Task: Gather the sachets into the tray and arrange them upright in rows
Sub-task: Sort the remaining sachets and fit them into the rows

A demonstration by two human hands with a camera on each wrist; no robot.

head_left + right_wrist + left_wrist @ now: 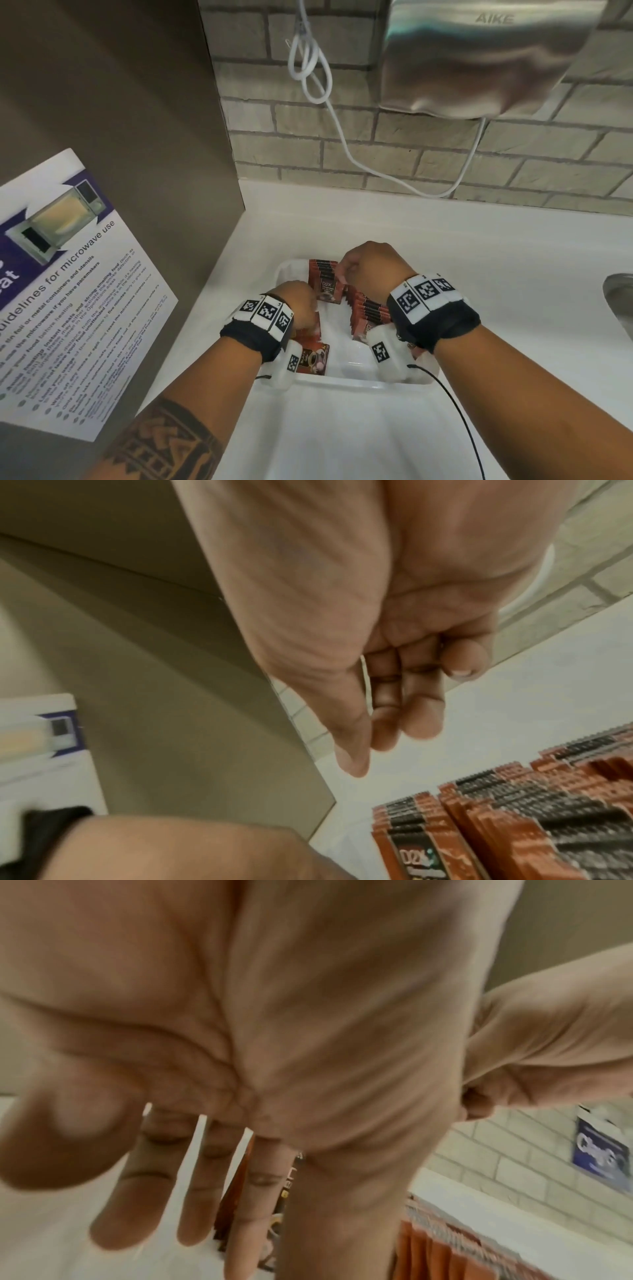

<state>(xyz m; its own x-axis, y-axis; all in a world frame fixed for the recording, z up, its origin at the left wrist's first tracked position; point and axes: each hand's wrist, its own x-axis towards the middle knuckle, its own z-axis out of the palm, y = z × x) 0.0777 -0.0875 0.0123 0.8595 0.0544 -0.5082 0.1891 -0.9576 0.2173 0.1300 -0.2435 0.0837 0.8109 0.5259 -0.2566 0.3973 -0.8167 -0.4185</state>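
Both forearms reach in from the lower edge of the head view, each with a black wristband carrying white coded tags. Beneath them spreads the white counter point(479, 260), backed by a grey brick wall point(428, 154) with a brushed-metal hand dryer point(479, 58) and its looped white cord point(310, 68). On the brown panel at left hangs a printed microwave-use notice point(68, 291). A shallow white plastic tray point(342, 380) sits on the counter under the hands. Inside it, red-and-black sachets point(370, 308) stand upright in packed rows at the far middle and right side, while a few more lie loose at the near left point(315, 359). The left hand point(298, 301) hangs over the loose sachets; the left wrist view shows its grip slack, fingers point(205, 1191) straight and spread, holding nothing that can be made out. The right hand point(370, 267) hovers above the far row, its grip loosely curled and empty in the right wrist view.
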